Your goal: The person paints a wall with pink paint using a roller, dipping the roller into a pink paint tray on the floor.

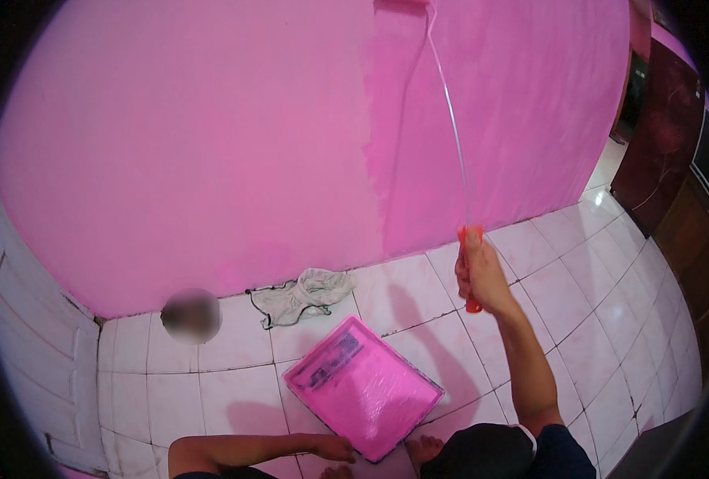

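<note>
My right hand (480, 271) is wrapped round the red handle of a paint roller (453, 108). Its long, thin metal rod runs up to the pink roller head, which is at the wall near the top edge of the view. My left hand (334, 448) hangs low beside the near corner of a paint tray (386, 391); its fingers are too unclear to make out. Pink paint covers the tray, with dark patches showing toward its far left end. Behind the roller, the wall (498, 144) is deeper pink than the paler wall (211, 144) to its left.
A crumpled whitish cloth (310, 295) with dark edging lies on the tiled floor (235, 351) by the wall. Left of it is a blurred round patch (191, 316). A white door (39, 335) stands far left, dark red furniture (659, 144) far right. My feet are beside the tray.
</note>
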`<state>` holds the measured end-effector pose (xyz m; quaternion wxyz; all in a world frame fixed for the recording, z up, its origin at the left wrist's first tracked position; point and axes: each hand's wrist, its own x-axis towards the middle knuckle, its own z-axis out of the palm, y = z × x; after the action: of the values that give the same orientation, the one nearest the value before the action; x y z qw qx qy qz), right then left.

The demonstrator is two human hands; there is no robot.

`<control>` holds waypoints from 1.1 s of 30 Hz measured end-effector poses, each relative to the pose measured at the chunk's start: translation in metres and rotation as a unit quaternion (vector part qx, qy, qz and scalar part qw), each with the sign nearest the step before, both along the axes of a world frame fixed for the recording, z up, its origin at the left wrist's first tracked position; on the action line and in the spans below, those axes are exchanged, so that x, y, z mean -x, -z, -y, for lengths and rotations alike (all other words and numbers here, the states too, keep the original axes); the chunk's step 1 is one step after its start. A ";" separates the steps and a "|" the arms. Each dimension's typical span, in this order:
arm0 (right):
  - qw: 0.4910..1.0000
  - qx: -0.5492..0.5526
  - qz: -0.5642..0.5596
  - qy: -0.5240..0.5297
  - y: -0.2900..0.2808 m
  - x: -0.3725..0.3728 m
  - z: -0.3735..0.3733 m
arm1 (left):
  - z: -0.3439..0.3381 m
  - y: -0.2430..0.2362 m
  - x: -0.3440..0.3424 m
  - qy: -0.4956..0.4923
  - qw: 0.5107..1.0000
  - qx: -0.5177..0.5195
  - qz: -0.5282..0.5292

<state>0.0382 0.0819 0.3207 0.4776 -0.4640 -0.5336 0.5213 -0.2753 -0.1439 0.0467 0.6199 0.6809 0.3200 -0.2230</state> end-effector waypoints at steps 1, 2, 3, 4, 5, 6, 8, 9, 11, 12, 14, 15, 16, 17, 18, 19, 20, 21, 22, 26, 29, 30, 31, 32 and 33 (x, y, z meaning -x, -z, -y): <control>1.000 -0.006 0.023 0.004 0.012 -0.002 0.007 | 0.001 0.003 0.001 0.007 1.000 -0.011 0.021; 0.999 -0.010 0.042 0.005 0.030 -0.001 0.013 | 0.008 0.013 0.007 0.010 0.999 -0.020 0.037; 0.999 0.011 0.033 -0.010 0.047 0.003 0.021 | 0.027 0.068 0.030 0.041 0.990 -0.104 0.089; 0.998 0.037 0.046 -0.010 0.063 -0.008 0.030 | 0.021 0.073 0.020 0.047 0.988 -0.107 0.102; 0.998 0.035 0.052 -0.006 0.071 -0.015 0.038 | 0.019 0.062 0.013 0.040 0.992 -0.070 0.096; 0.997 0.070 0.038 -0.022 0.076 -0.022 0.045 | 0.018 0.051 0.007 0.035 0.995 -0.034 0.091; 0.994 0.106 0.028 -0.027 0.069 -0.034 0.050 | 0.001 -0.034 -0.017 -0.002 1.000 -0.018 0.006; 0.996 0.083 0.039 -0.020 0.055 -0.030 0.045 | 0.005 -0.031 -0.012 0.012 1.000 -0.021 -0.008; 0.998 0.032 0.054 -0.013 0.024 -0.022 0.030 | 0.012 -0.013 -0.001 0.022 0.999 -0.027 -0.030; 0.998 0.019 0.050 -0.017 0.003 -0.018 0.020 | 0.018 0.003 0.008 -0.001 1.000 -0.031 0.000; 0.997 -0.037 0.069 -0.010 -0.044 -0.021 -0.008 | 0.015 0.007 0.003 -0.012 0.998 -0.038 0.043; 0.992 -0.083 0.091 -0.001 -0.074 -0.024 -0.021 | 0.006 -0.008 -0.011 0.012 0.998 -0.020 0.052; 0.994 -0.081 0.075 0.009 -0.109 -0.016 -0.028 | 0.002 -0.017 -0.016 0.030 0.998 0.000 0.052; 0.995 -0.079 0.056 0.017 -0.140 -0.003 -0.033 | 0.001 -0.017 -0.015 0.032 0.998 -0.004 0.051; 0.996 -0.083 0.034 0.022 -0.163 0.005 -0.042 | 0.002 -0.015 -0.017 0.036 0.998 -0.002 0.046; 0.996 -0.086 0.009 0.025 -0.177 0.013 -0.047 | 0.003 -0.013 -0.018 0.037 0.999 0.002 0.040; 0.996 -0.090 0.011 0.028 -0.180 0.019 -0.046 | 0.002 -0.012 -0.020 0.041 0.998 -0.001 0.042; 0.995 -0.090 0.015 0.034 -0.180 0.023 -0.049 | 0.000 -0.009 -0.024 0.064 0.996 -0.035 0.058; 0.995 -0.089 0.018 0.040 -0.178 0.024 -0.053 | -0.002 -0.005 -0.029 0.087 0.991 -0.069 0.075; 0.992 -0.118 0.035 -0.018 -0.095 0.037 -0.049 | 0.008 0.091 -0.004 0.159 0.954 -0.105 0.232; 0.992 -0.078 0.102 0.004 -0.016 0.010 -0.021 | 0.004 0.107 -0.028 0.188 0.946 -0.089 0.248; 0.992 -0.048 0.112 0.012 0.001 0.002 0.003 | 0.004 0.074 -0.046 0.180 0.961 -0.076 0.198; 0.994 -0.017 0.108 0.016 0.019 -0.008 0.020 | 0.006 0.033 -0.060 0.153 0.983 -0.048 0.087; 0.995 0.006 0.099 0.020 0.031 -0.004 0.034 | 0.009 0.007 -0.062 0.154 0.983 -0.055 0.087; 0.996 0.027 0.082 0.014 0.027 0.000 0.036 | 0.011 -0.014 -0.059 0.152 0.986 -0.055 0.050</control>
<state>0.0381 0.0455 0.2934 0.4270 -0.5250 -0.5503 0.4891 -0.2163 -0.1553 0.0606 0.5560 0.7648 0.1931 -0.2620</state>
